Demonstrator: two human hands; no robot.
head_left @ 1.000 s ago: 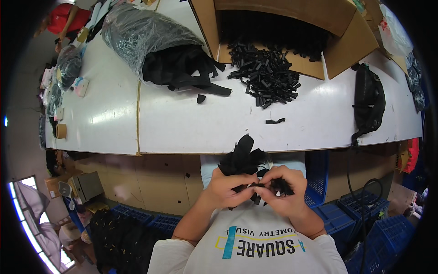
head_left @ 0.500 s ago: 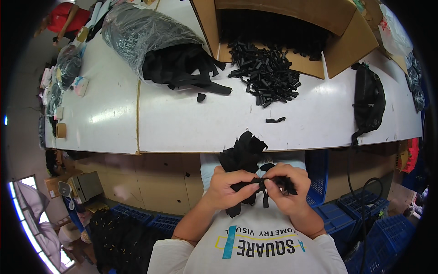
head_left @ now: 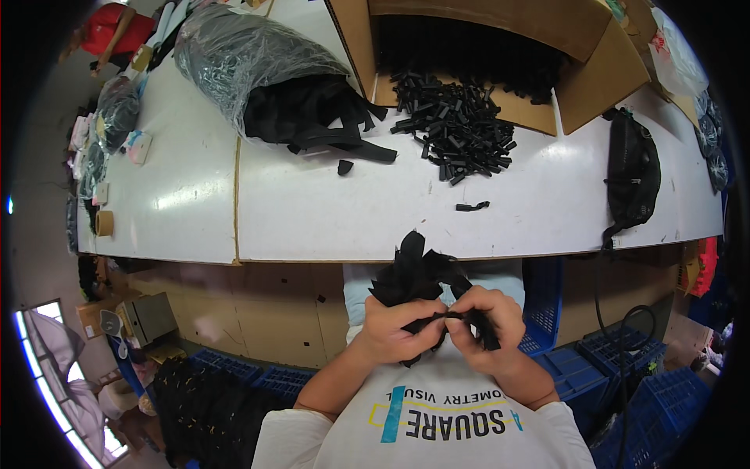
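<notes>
My left hand is closed on a bunch of black fabric strips, whose loose ends fan out above it toward the table edge. Thumb and fingers of my right hand pinch the same black material close to the left fingertips. More black fabric curls inside my right palm. Both hands are in front of my shirt, just off the table's near edge. Whether a small black piece sits between the fingertips is hidden. A single small black pull-like piece lies on the table beyond the hands.
A heap of small black pieces spills from an open cardboard box on the white table. Black strips stick out of a clear plastic bag on the left. A black pouch lies at right. Blue crates stand below.
My hands have drawn closer together, and the small black piece that dangled between them is out of sight. The fabric ends above my left hand have shifted.
</notes>
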